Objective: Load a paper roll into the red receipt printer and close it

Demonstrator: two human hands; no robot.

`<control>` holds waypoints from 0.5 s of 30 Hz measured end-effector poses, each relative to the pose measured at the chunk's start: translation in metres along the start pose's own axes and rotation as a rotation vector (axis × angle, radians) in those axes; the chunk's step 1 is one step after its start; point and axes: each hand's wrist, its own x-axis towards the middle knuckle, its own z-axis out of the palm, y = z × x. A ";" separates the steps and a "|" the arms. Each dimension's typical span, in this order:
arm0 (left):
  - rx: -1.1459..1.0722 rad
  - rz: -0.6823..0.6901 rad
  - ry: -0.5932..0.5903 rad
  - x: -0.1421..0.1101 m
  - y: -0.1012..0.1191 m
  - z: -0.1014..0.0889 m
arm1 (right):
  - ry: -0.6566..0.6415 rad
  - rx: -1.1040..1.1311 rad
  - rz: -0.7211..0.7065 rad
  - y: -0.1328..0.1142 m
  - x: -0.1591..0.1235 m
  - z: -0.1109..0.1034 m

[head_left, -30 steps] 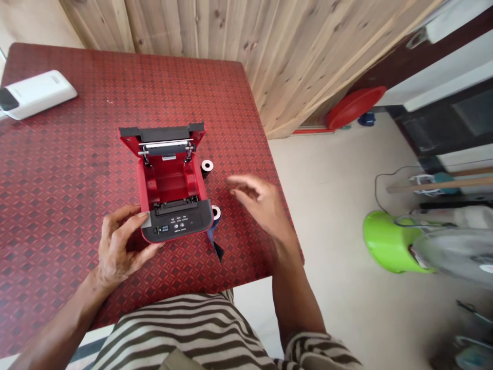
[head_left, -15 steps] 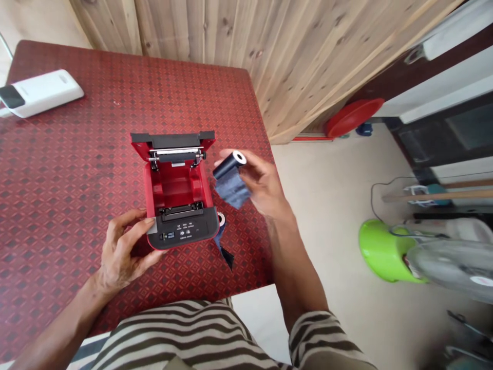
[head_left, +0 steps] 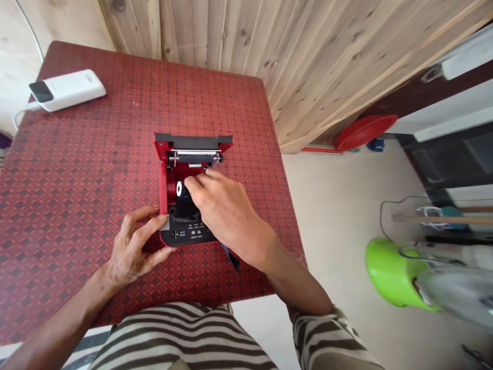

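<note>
A small red and black label printer [head_left: 192, 229] sits on the table with its lid [head_left: 194, 141] raised. My left hand [head_left: 136, 246] grips its front left corner, fingers on the side and thumb low at the front edge. Over the open bay, my right hand [head_left: 231, 216] is closed on a dark roll [head_left: 180, 189] with a white core. The roll's left end shows inside the bay; my fingers cover the rest. Its loose dark strip [head_left: 187, 209] lies toward the black front panel. Behind my right wrist, a second dark strip [head_left: 233, 259] rests on the table, mostly hidden.
A white power bank [head_left: 75, 90] with a cable lies at the far left of the red patterned table [head_left: 127, 139]. Wooden panelling [head_left: 215, 36] borders the back edge. On the floor to the right stand a green bucket [head_left: 389, 272] and a red basin [head_left: 364, 131].
My right hand has carried the dark roll left from beside the printer into its open bay. My left hand keeps its grip on the corner. The whole view has shifted slightly.
</note>
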 end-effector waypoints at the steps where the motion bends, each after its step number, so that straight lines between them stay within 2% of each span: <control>1: -0.006 -0.006 -0.004 0.000 0.000 0.000 | -0.037 -0.013 0.008 -0.001 0.005 -0.001; 6: -0.031 -0.017 -0.011 0.002 0.001 0.000 | -0.143 -0.045 0.004 0.001 0.022 -0.002; 15: -0.017 0.014 -0.025 0.003 0.001 -0.001 | -0.127 -0.007 -0.006 0.006 0.020 0.003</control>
